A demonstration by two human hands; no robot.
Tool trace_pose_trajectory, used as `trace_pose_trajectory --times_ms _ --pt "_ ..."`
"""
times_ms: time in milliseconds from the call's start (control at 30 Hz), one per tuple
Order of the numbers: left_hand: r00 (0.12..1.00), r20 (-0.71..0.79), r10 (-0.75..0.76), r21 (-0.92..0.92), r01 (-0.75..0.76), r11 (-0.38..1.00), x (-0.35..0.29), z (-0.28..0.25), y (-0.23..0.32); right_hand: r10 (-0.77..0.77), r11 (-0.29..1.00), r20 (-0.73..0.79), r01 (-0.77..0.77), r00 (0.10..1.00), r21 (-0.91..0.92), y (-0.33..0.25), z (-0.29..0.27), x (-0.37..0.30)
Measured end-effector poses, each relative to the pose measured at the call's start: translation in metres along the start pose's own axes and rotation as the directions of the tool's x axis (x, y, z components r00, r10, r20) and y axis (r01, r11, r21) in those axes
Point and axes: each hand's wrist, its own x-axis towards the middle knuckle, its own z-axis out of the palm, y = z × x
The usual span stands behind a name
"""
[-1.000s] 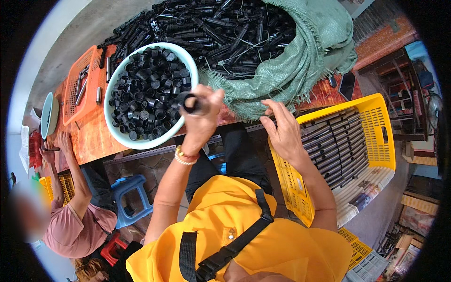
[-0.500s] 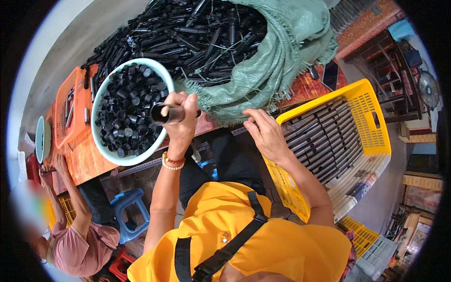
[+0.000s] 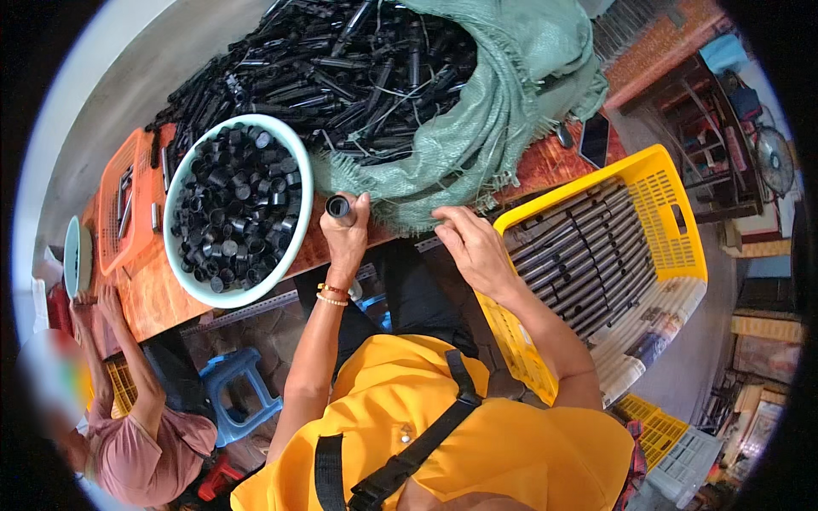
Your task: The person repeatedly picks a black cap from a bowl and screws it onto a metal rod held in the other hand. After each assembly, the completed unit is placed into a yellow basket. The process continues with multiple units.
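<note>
My left hand (image 3: pixel 344 245) is wrapped round a black tube (image 3: pixel 339 207), whose open end points up toward me. It is just right of a pale green basin (image 3: pixel 308 180) filled with short black caps (image 3: pixel 243 192). My right hand (image 3: pixel 477 253) has its fingers loosely bent and apart, with nothing visible in them. It hovers between the green woven sack (image 3: pixel 477 140) and a yellow crate (image 3: pixel 660 192). Inside the crate lie rows of dark tubes (image 3: pixel 579 247).
A heap of black tubes (image 3: pixel 341 77) lies along the table's far side. A phone (image 3: pixel 594 140) rests right of the sack. To the left are an orange basket (image 3: pixel 123 230), a small green bowl (image 3: pixel 77 255), a blue stool (image 3: pixel 239 392) and a co-worker (image 3: pixel 153 443) at the table.
My left hand has moved right, away from over the basin's edge, and the tube has turned from leaning left to pointing up. My right hand has shifted slightly left and down.
</note>
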Motion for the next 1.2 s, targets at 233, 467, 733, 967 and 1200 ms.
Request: trace_pose_trajectory --times_ms 233,467,733,967,1200 --pt "0.941 0.287 -0.177 -0.798 0.338 0.499 -0.005 0.012 0.110 0.018 0.992 0.152 -0.037 0.988 0.119 -0.014 -0.009 -0.005" --pt "0.786 0.585 -0.201 -0.810 0.553 -0.196 -0.017 0.014 0.109 -0.065 0.984 0.198 0.030 0.978 0.175 -0.040 -0.010 -0.018" --pt "0.757 0.611 -0.231 -0.791 0.569 -0.225 -0.024 0.023 0.100 -0.019 1.000 0.196 0.023 0.980 -0.021 -0.042 -0.012 -0.021" --pt "0.758 0.581 -0.298 -0.814 0.552 -0.182 -0.026 0.026 0.097 0.015 0.996 0.203 0.002 0.979 -0.084 -0.037 -0.005 -0.021" --pt "0.734 0.550 -0.398 -0.832 0.525 -0.181 -0.028 0.027 0.088 -0.011 0.987 0.175 0.039 0.984 -0.154 -0.040 0.004 -0.020"
